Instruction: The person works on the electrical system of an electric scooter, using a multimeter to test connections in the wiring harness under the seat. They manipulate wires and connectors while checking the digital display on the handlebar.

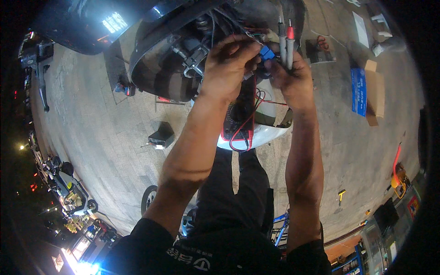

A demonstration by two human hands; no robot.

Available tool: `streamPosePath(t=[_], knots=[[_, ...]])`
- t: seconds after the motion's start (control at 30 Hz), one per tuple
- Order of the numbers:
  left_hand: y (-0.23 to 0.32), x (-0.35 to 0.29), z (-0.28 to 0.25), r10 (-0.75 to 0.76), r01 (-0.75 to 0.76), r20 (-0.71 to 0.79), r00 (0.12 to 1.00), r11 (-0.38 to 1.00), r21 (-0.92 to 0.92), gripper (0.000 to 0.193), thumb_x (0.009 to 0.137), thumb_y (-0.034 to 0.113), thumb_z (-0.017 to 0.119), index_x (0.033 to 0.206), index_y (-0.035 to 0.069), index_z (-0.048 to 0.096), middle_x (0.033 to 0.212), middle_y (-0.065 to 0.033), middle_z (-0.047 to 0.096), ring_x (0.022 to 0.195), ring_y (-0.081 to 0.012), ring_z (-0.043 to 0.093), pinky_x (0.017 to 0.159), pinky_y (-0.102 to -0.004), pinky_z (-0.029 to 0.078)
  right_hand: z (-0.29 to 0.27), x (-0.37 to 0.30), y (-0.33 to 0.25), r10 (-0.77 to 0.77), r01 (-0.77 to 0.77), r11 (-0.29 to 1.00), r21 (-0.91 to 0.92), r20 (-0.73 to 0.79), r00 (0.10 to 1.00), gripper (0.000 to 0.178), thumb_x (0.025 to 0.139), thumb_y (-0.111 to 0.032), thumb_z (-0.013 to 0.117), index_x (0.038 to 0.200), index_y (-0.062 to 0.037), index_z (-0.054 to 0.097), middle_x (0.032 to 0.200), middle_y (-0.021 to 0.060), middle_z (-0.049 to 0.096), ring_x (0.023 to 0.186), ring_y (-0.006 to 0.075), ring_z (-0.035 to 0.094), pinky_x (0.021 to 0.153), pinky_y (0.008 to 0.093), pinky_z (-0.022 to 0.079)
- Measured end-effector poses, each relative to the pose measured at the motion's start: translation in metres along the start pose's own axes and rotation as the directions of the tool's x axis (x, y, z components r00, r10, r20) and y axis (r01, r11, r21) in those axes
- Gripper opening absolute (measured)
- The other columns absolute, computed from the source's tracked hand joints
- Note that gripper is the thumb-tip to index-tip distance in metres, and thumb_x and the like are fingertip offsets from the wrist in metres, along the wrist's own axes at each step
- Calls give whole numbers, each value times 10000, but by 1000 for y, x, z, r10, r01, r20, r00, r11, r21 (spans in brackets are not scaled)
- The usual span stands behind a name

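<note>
The left hand [231, 62] has its fingers bent and drawn together, thumb and forefinger closed at the left side of a blue connector [266, 53]; the far side of this grip is hidden. The right hand [293, 82] sets its thumb near the connector's lower right edge, its fingers folded around two probes. The black probe [282, 43] and the red probe [290, 48] stand side by side, tips upward, just right of the connector. Thin wires [261, 32] show just above the connector, in front of the vehicle's dark body [158, 75]. Below the hands, a meter [238, 112] with red and black leads lies on a white panel [268, 132], partly covered by the left wrist. On the paved floor [114, 160], a black box [161, 134] sits to the left; an open carton [375, 94], blue and brown, and a yellow tool [341, 195] lie to the right
</note>
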State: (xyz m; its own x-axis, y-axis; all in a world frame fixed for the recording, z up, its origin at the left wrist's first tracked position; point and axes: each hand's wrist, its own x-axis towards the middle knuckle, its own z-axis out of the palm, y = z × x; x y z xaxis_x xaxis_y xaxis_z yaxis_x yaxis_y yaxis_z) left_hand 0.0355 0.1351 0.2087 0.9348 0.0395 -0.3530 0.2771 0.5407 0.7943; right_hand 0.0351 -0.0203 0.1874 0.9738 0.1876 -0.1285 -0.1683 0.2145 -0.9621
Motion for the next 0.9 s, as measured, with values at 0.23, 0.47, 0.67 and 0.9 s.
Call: streamPosePath(t=[0.23,0.47,0.67,0.9], knots=[[1,-1,-2,107,-107,-8,994,993,60,156,794,39,718,919,11,629,812,-53,664,711,-139,626,661,-261,502,0,0,1,-13,13,1000,-8,-5,1000,268,864,20,651,1127,-15,613,954,18,665,848,82,599,781,235,496],[-2,-1,-8,61,-60,-37,997,997,38,114,817,22,683,920,20,634,862,-79,671,758,-185,642,709,-314,522,-1,-4,4,62,-63,989,134,17,998,253,877,-20,662,1126,-11,613,955,23,667,844,94,603,759,230,495],[-7,-4,-9,55,-52,22,998,993,-103,119,834,57,685,923,-3,634,838,-78,668,740,-163,638,711,-269,520,0,-2,9,24,-19,994,109,-45,999,258,902,-73,654,1149,-13,611,952,9,659,814,77,581,690,201,463],[-5,-3,-9,39,-30,83,996,994,-109,117,842,48,677,943,-2,644,846,-59,664,759,-137,621,726,-256,503,10,-5,6,94,-64,962,267,-100,991,269,911,-98,650,1166,-26,609,863,-26,631,655,27,498,545,173,381]])
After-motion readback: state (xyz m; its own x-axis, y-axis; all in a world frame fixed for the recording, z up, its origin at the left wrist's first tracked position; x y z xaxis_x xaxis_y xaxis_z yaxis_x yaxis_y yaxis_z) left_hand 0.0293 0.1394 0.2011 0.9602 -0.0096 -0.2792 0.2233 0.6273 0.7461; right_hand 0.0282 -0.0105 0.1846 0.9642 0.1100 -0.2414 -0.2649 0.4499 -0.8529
